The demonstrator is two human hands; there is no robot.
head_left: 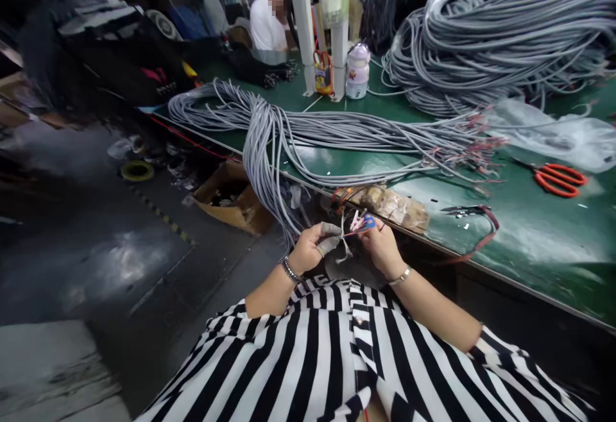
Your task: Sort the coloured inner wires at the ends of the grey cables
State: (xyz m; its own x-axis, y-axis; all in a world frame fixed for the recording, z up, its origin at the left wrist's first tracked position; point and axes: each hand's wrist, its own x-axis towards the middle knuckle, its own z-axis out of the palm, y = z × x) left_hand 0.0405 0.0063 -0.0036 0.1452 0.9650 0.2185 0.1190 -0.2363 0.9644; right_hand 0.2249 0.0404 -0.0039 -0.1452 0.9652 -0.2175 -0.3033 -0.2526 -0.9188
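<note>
In front of my striped shirt, my left hand pinches the end of a grey cable, with grey coverings on its thumb and a finger. Thin red and white wires run from that pinch across to my right hand. The right fingers are closed around the wires' far part, beside a small blue piece whose kind I cannot make out. A small pale pink object shows just behind the wires. Near both hands, a tape-wrapped wooden block sits at the bench edge.
A bundle of grey cables lies along the green bench and hangs over its edge. Red-handled scissors, black-bladed snips and a plastic bag lie right. Behind are a large cable coil, a bottle and another person.
</note>
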